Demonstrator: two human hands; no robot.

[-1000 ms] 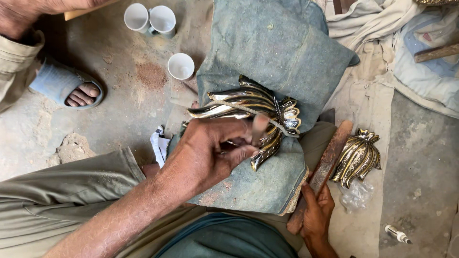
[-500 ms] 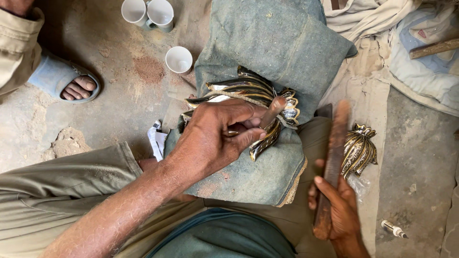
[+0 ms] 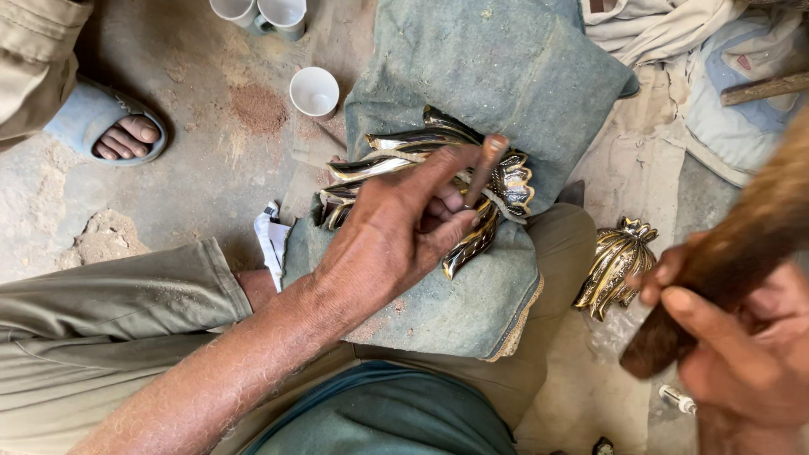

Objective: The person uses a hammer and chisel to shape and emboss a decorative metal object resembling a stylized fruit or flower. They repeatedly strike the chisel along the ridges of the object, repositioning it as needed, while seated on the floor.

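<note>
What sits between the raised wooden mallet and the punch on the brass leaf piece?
Nothing visible. The right hand holds the wooden mallet up and off to the side; the left hand steadies the punch on the brass leaf piece.

The person wears loose khaki-olive trousers (image 3: 109,312) of plain woven cloth, dusted with fine sand along the thigh, and a teal-green garment (image 3: 388,413) across the lap. Both forearms are bare, without sleeves, watch or bracelets; the left forearm (image 3: 227,379) carries fine, light hair. The left hand (image 3: 396,236) and right hand (image 3: 742,354) are ungloved, with short nails and dust-marked knuckles.
</note>
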